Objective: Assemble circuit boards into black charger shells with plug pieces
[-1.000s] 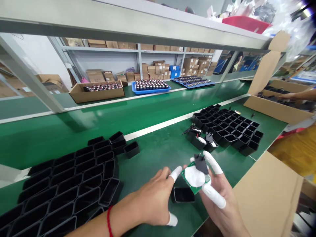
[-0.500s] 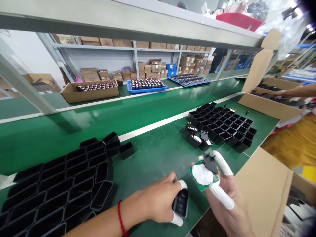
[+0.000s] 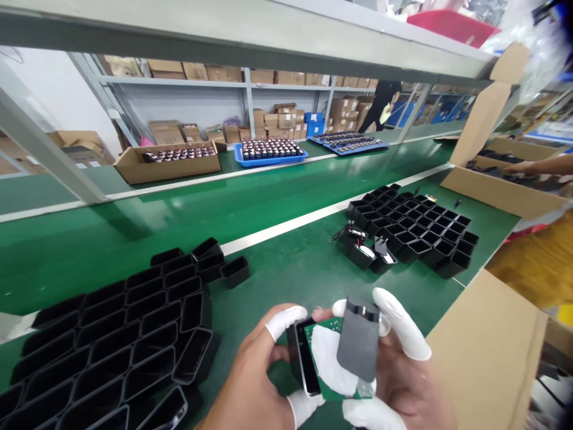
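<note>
My left hand, with white finger covers, is closed around a black plastic case whose open side faces right. In my right hand, also wearing white finger covers, is a green circuit board held by its edges. A white pad lies on the board, and a dark grey plate stands over its right part. The board's left edge sits at the mouth of the case; how far inside it reaches I cannot tell.
Rows of black cases stand at left, with another group at right. Two filled cases are before that group. Cardboard lies at lower right. A co-worker's hand reaches into a box at far right.
My left hand has lifted the black case off the bench and turned it. My right hand has brought the circuit board left to meet it. A person behind has come further into view.
</note>
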Demonstrator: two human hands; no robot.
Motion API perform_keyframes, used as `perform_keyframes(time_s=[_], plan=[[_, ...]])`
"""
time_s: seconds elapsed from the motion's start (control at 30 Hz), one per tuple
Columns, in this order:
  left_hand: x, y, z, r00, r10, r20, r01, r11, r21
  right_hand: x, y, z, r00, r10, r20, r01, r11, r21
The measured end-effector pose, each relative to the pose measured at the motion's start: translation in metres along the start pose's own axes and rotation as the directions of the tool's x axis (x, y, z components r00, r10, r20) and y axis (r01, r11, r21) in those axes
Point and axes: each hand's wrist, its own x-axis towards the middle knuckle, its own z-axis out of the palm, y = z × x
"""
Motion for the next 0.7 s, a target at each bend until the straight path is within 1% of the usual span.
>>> perform_keyframes(time_s=[0.07, 0.13, 0.2, 0.3, 0.43, 0.53, 0.6, 0.7], plan=[[0.002, 0.0, -0.002, 0.996, 0.09, 0.021, -0.09, 0.996, -0.006, -0.004, 0.003, 0.001, 1.0, 0.016, -0.003, -0.016, 1.0, 0.0], [0.002, 0.001, -0.003, 0.99, 0.141, 0.008, -0.141, 0.99, -0.01, -0.012, 0.008, -0.002, 0.999, 0.052, -0.015, -0.052, 0.998, 0.018], [0.002, 0.001, -0.005, 0.988, 0.151, -0.006, -0.151, 0.988, -0.007, -0.02, 0.015, -0.006, 0.994, 0.102, -0.023, -0.101, 0.994, 0.048], [0.001, -0.002, -0.008, 0.991, 0.133, 0.005, -0.133, 0.991, 0.022, -0.027, 0.021, -0.013, 0.983, 0.183, -0.007, -0.182, 0.981, 0.071], [0.002, -0.002, -0.011, 0.991, 0.13, 0.019, -0.131, 0.989, 0.066, -0.028, 0.022, -0.018, 0.975, 0.222, 0.025, -0.223, 0.972, 0.07], [0.004, 0.007, -0.013, 0.998, 0.066, 0.02, -0.068, 0.995, 0.077, -0.028, 0.023, -0.02, 0.969, 0.246, 0.024, -0.247, 0.967, 0.06], [0.005, 0.015, -0.014, 1.0, -0.025, 0.019, 0.024, 0.997, 0.071, -0.027, 0.022, -0.021, 0.97, 0.244, 0.001, -0.244, 0.969, 0.036], [0.008, 0.023, -0.015, 0.987, -0.16, 0.014, 0.16, 0.987, 0.01, -0.021, 0.019, -0.022, 0.976, 0.215, -0.026, -0.216, 0.976, -0.034]])
